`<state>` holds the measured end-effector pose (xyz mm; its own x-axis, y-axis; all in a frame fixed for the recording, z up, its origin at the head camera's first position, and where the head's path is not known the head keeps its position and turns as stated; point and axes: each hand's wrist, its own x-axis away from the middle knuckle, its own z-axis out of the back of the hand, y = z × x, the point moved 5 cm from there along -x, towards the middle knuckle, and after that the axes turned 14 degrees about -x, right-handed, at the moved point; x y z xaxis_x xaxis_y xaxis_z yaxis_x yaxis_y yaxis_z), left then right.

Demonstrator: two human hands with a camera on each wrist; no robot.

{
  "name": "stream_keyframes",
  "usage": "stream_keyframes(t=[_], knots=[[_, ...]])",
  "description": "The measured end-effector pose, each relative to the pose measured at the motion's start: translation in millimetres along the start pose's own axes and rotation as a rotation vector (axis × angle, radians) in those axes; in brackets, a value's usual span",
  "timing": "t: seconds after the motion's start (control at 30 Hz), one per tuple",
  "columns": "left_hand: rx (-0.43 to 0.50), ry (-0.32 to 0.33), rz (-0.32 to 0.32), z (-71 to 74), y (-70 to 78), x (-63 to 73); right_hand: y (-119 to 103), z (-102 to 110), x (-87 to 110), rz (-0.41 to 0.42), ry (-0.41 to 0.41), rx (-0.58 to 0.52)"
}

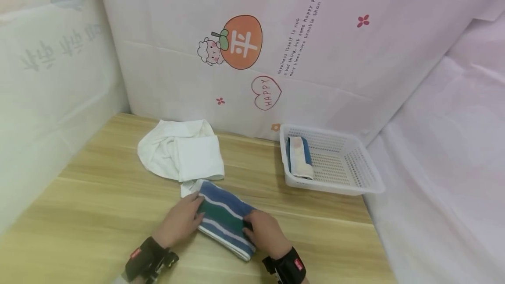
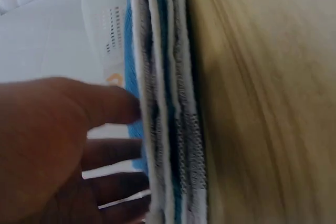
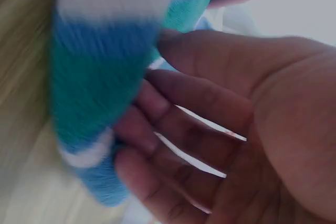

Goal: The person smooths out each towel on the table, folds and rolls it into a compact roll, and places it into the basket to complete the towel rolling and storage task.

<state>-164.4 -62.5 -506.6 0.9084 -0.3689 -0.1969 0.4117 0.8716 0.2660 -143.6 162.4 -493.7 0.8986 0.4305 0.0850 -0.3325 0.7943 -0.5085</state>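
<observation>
A folded towel (image 1: 226,218) with blue, green and white stripes lies at a slant on the table between both hands. Its stacked layers (image 2: 165,98) show edge-on in the left wrist view. My left hand (image 1: 182,219) rests at the towel's left side, its thumb and rather straight fingers touching the blue upper face. At the opposite end, my right hand (image 1: 268,232) holds the rounded fold, thumb at the top and bent fingers along the outer side. The striped fold (image 3: 100,82) bulges before those fingers in the right wrist view.
A crumpled white cloth (image 1: 199,154) lies behind the towel, near the back left. At the back right stands a white perforated basket (image 1: 368,168) with a rolled blue-and-cream towel (image 1: 298,157) inside. Printed white sheets (image 1: 169,56) hang around the wooden table (image 1: 98,196).
</observation>
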Motion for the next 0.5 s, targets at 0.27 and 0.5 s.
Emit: stream_keyframes(t=[0.27, 0.5], knots=[[-0.024, -0.204, -0.288, -15.7, 33.6, -46.0, 5, -3, 25.5, -0.04, -0.061, -0.134], [-0.129, -0.335, -0.419, -36.1, 59.7, -96.9, 9, -4, 28.7, -0.004, -0.084, -0.227]])
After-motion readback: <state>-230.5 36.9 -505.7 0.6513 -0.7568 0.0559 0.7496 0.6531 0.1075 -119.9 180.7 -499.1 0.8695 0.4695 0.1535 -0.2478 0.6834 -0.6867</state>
